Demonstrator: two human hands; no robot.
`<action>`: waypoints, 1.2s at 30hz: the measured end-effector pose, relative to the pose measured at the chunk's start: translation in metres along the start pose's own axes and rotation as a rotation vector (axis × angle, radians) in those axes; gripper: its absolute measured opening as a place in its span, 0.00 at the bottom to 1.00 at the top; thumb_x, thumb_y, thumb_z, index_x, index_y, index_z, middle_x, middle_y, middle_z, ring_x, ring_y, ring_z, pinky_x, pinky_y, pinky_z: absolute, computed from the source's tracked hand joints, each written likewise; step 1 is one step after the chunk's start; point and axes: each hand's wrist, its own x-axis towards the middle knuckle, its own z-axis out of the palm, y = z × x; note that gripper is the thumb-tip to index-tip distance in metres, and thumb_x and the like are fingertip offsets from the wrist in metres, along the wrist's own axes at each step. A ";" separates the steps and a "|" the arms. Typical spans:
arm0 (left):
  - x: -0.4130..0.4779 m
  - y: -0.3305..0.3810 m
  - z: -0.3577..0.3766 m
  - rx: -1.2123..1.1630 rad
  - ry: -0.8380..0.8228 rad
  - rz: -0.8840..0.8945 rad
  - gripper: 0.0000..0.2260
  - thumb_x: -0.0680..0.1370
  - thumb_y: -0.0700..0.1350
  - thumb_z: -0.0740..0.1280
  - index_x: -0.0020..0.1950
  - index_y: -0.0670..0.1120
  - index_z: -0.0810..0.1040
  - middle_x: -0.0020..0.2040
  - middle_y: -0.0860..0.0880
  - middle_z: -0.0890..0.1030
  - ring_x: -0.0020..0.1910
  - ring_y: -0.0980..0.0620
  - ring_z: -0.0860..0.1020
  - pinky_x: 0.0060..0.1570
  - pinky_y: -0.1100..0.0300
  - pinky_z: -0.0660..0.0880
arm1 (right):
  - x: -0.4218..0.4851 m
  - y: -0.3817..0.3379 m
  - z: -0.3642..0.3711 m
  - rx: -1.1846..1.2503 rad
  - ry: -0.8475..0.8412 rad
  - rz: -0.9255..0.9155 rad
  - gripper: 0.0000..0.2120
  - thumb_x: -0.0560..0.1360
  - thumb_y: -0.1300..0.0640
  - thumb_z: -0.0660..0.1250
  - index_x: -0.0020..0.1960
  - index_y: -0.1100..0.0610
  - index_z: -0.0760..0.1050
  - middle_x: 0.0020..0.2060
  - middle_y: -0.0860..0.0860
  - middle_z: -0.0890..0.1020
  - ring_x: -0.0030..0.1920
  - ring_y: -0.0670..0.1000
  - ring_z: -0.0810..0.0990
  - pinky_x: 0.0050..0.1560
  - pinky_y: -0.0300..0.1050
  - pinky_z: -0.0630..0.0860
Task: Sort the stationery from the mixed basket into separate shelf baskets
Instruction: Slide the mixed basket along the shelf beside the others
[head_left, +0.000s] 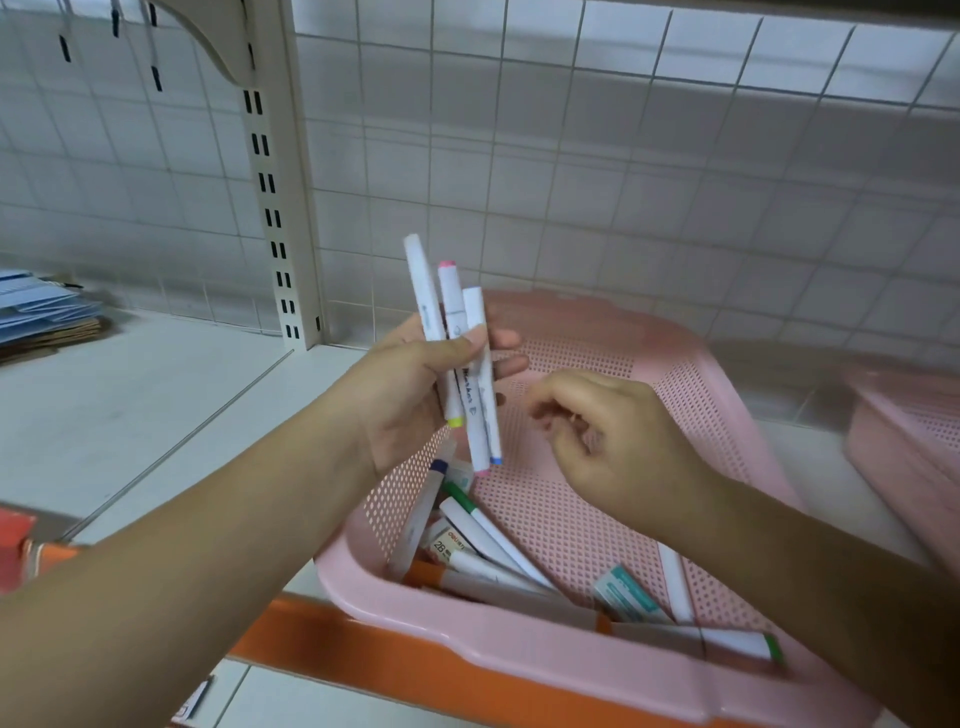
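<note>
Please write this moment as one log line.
left hand: holds white markers | right hand: loosely curled, over pink basket | sorting: unfinished

Shop: slotted shelf upright (270, 208), wire grid back (571, 156), orange shelf edge (415, 654).

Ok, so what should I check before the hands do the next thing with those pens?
1. Pens held safely: ok. The left hand grips three white markers between fingers and thumb.
2. Same kind together: ok. All three are white markers with coloured ends.
3. Other hand free: ok. The right hand hovers over the pink basket, fingers loosely curled, with nothing seen in it.
4. Mixed basket finished: not ok. More loose markers and erasers lie at its near end.
5. Place for the pens: cannot tell. A second pink basket sits at the right edge, but its inside is out of view.
</note>
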 end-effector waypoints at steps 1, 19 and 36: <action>0.000 0.000 -0.001 -0.003 0.034 0.023 0.07 0.78 0.36 0.59 0.52 0.44 0.74 0.40 0.47 0.83 0.43 0.48 0.83 0.47 0.50 0.79 | 0.001 0.000 0.000 0.020 -0.110 0.137 0.12 0.69 0.67 0.58 0.43 0.55 0.77 0.34 0.40 0.75 0.36 0.40 0.73 0.38 0.37 0.73; 0.000 -0.004 -0.003 0.092 -0.040 -0.030 0.07 0.78 0.31 0.58 0.51 0.42 0.69 0.34 0.48 0.72 0.30 0.53 0.73 0.32 0.61 0.74 | -0.004 -0.009 0.011 0.058 -0.987 0.444 0.04 0.71 0.57 0.68 0.44 0.54 0.74 0.35 0.45 0.77 0.35 0.45 0.75 0.40 0.43 0.75; 0.004 -0.005 0.003 0.196 0.043 -0.150 0.13 0.77 0.36 0.63 0.62 0.40 0.72 0.41 0.47 0.83 0.37 0.54 0.82 0.35 0.59 0.80 | 0.006 -0.003 0.003 0.247 -0.081 0.426 0.02 0.79 0.55 0.57 0.49 0.53 0.65 0.33 0.49 0.76 0.33 0.49 0.76 0.39 0.51 0.75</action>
